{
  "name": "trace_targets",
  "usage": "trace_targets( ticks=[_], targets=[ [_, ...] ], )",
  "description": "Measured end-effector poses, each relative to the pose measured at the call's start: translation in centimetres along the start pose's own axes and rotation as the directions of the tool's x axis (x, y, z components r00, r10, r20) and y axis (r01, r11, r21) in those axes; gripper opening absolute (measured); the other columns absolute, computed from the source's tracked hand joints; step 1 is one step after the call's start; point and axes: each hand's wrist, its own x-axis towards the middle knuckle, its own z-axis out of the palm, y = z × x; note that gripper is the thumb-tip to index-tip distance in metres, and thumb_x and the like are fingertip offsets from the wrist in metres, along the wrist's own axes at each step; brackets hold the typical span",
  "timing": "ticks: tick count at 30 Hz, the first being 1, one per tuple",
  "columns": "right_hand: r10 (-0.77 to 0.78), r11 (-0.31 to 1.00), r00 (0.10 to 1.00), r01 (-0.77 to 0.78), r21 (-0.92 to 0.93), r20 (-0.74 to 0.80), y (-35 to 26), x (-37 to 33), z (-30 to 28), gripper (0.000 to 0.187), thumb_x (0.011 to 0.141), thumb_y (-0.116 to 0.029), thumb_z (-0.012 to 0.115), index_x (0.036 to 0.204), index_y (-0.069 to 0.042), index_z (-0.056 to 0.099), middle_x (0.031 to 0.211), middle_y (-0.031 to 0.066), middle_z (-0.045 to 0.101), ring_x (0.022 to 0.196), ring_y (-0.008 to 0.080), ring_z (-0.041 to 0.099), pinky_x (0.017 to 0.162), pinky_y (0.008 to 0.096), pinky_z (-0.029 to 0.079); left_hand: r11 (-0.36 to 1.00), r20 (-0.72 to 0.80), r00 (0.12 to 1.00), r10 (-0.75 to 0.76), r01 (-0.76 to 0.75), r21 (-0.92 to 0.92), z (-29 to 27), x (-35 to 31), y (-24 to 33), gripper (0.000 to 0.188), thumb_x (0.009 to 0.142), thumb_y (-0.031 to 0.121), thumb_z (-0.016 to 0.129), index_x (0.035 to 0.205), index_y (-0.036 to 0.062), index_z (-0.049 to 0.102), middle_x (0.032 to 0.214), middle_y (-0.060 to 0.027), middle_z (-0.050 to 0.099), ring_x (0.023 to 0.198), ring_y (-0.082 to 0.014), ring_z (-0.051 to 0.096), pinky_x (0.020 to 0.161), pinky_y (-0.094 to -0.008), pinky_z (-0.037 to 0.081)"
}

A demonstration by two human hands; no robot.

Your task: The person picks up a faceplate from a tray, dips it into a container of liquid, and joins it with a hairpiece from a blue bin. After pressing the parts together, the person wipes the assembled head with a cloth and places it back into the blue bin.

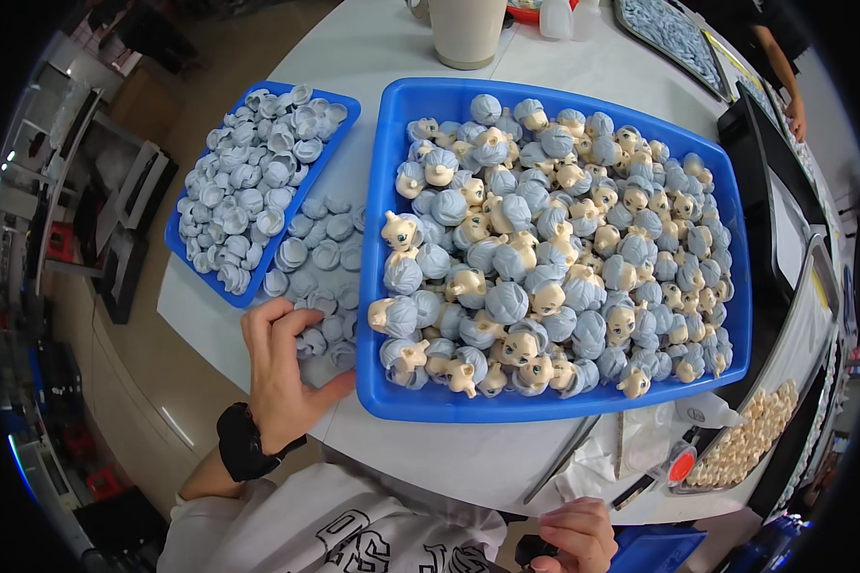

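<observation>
My left hand (279,374), thumb spread free, should pinch the grey doll-hair shells (326,254) lightly; whether my right hand (580,535) grips anything, I cannot tell.

The shirt (248,535) is pale and lettered, the wristband (244,444) black.

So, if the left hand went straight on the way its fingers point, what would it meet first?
The loose grey caps on the white table; the fingertips of the left hand look right beside the nearest ones, though contact is unclear.
</observation>
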Motion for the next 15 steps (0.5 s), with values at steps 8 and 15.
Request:
trace_targets(
  ticks=[8,15],
  targets=[
    [-0.093,0.994,0.993,0.096,0.042,-0.077,0.64,-0.13,0.25,0.028,0.082,-0.019,0.063,0.080,0.008,0.059,0.068,0.0175,0.058,0.055,0.0272,0.055,0.051,0.0336,0.044,0.999,-0.059,0.998,-0.016,0.013,-0.046,0.10,0.08,0.39,0.064,0.050,0.010,0.082,0.103,0.0020,0.049,0.101,-0.0128,0.038,0.092,-0.0279,0.043,0.077,-0.0343,0.040],
    [-0.140,0.987,0.981,0.149,0.056,-0.137,0.88,-0.52,-0.02,0.024,0.083,-0.016,0.059,0.074,0.007,0.058,0.065,0.0164,0.058,0.053,0.0251,0.056,0.048,0.0320,0.044,0.992,-0.023,0.999,-0.040,0.037,-0.122,0.06,-0.30,-0.10,0.052,0.051,0.005,0.080,0.093,0.0027,0.049,0.096,-0.0127,0.039,0.087,-0.0275,0.045,0.074,-0.0332,0.040]
  ],
)
